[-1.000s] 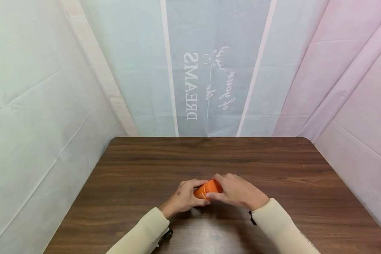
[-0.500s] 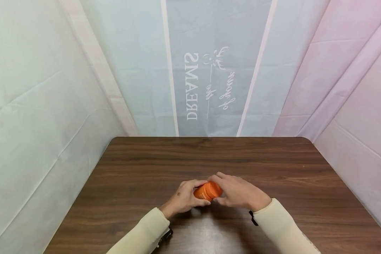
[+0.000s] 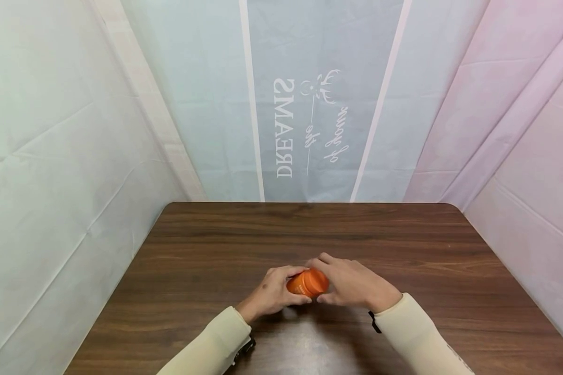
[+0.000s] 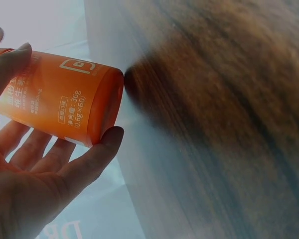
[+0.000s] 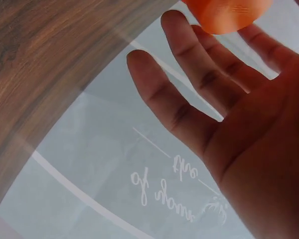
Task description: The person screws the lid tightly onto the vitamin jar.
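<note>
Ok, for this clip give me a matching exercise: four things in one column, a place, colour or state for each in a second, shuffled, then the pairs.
Things:
1. bottle
2. table
3. left hand
4. sleeves

Descriptions:
A. dark wood grain
B. cream
C. orange, with white print
D. grips the bottle's body

Pairs: 1-C, 2-A, 3-D, 4-B
</note>
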### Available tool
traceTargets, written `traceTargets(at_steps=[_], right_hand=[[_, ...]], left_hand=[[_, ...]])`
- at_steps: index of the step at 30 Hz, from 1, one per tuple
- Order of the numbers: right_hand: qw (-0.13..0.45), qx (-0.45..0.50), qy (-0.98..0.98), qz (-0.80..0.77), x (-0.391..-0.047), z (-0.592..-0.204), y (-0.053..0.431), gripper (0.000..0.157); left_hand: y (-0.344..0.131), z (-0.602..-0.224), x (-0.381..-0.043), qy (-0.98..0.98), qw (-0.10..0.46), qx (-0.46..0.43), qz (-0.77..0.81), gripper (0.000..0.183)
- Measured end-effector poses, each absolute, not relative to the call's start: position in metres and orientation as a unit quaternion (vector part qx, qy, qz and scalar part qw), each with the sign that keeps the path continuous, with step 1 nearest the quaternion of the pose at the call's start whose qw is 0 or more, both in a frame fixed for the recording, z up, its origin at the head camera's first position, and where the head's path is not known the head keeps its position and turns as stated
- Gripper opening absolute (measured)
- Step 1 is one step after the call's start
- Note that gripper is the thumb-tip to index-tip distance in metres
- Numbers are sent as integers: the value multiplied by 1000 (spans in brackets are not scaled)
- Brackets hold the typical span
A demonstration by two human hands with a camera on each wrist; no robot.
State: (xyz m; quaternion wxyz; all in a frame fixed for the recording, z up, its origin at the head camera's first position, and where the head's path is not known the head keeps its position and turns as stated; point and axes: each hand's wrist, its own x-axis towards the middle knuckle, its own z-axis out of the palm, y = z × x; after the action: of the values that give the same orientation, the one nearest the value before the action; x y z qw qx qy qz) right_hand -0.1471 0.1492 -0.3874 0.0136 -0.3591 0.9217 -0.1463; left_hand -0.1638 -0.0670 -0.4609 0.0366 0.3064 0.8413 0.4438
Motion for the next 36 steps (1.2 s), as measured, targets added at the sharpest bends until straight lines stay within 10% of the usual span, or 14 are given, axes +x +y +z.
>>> traceTargets(at_steps=[9,36], right_hand=[[22,-330,935,-129,-148,-386,146,39],[19,-322,938,-130,-145,-386,146,58]], left_hand=[[-66,-460,-163,846,37,304,436,56],[-68,-462,-163,841,37,302,447,53]])
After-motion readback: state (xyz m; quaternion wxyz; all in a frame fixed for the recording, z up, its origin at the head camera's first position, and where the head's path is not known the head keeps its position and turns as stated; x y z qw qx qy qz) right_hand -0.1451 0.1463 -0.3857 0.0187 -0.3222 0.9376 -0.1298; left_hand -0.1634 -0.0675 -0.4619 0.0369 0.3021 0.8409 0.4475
